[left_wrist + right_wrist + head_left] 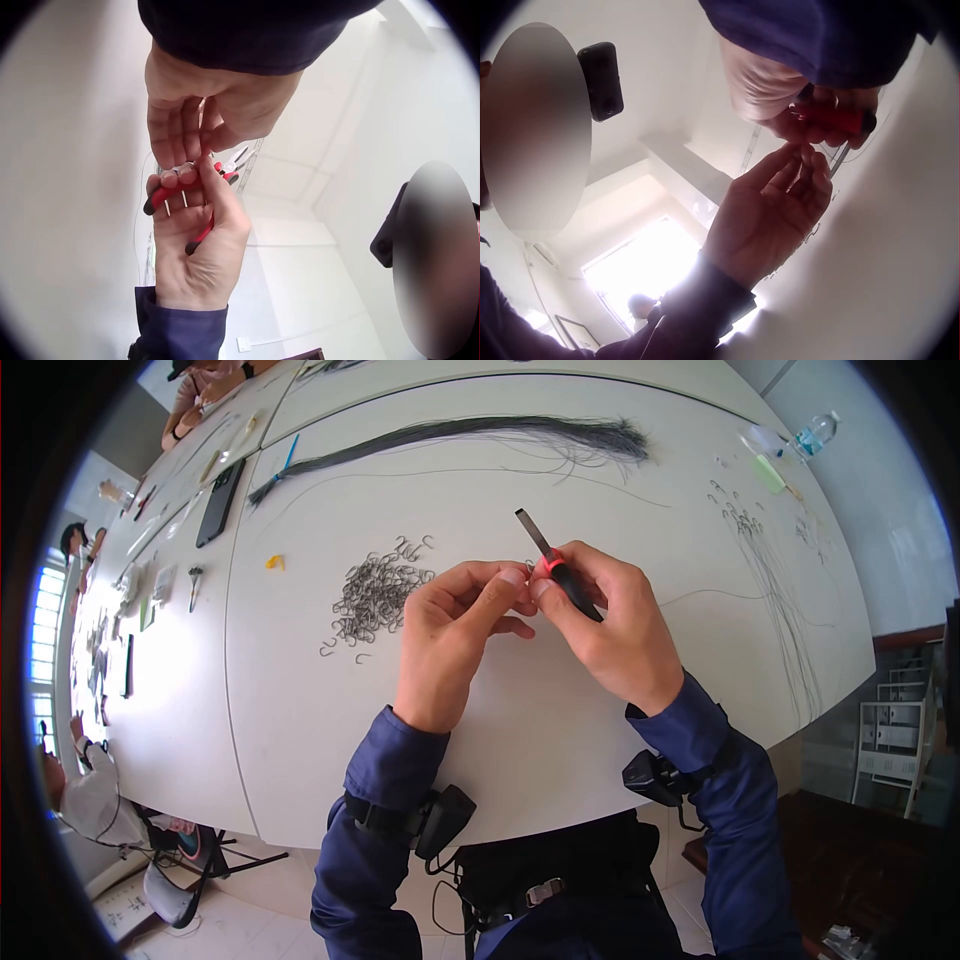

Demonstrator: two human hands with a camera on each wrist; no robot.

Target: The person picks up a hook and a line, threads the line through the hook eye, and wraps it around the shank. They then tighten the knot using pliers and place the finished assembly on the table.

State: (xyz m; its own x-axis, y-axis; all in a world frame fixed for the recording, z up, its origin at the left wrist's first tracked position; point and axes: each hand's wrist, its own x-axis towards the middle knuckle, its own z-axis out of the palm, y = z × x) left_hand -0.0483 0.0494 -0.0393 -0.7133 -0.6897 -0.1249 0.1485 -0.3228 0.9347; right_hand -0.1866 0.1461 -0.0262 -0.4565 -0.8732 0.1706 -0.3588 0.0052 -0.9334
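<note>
In the head view my left hand (445, 635) and right hand (625, 625) meet fingertip to fingertip above the table. Between thumb and forefinger my left hand pinches a small fishhook (529, 567), mostly hidden by the fingertips. My right hand holds pliers (573, 592) with red and black handles in its palm and fingers, their metal nose pointing away from me. The right thumb and forefinger close in at the same small hook. A thin line (705, 594) runs out rightward from behind the right hand. In the left wrist view the pliers' jaws (238, 161) stand apart.
A heap of fishhooks (372, 598) lies left of my hands. Beyond stretches a long bundle of dark line (470, 428). Hooks with lines attached (770, 575) lie at the right. A yellow piece (275, 563) and a phone (220, 503) lie leftward. Other people sit at the left.
</note>
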